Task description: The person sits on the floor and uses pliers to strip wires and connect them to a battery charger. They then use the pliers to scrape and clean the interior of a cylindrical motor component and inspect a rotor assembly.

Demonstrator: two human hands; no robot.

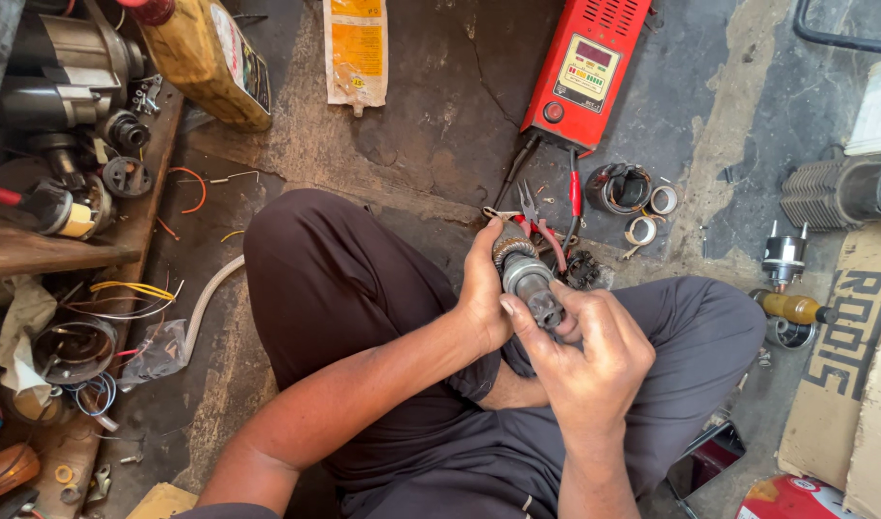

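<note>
I sit cross-legged on a concrete floor, dark trousers filling the middle of the view. My left hand grips a small grey metal motor part with a copper-wound end, holding it above my lap. My right hand closes around the part's near end, thumb and fingers pinching its toothed tip. Red-handled pliers lie on the floor just beyond the hands.
A red box-shaped tester with leads lies ahead. Tape rolls, a yellow-handled screwdriver and cardboard are at the right. A wooden shelf with motor parts and wires runs along the left; a yellow oil bottle is at top left.
</note>
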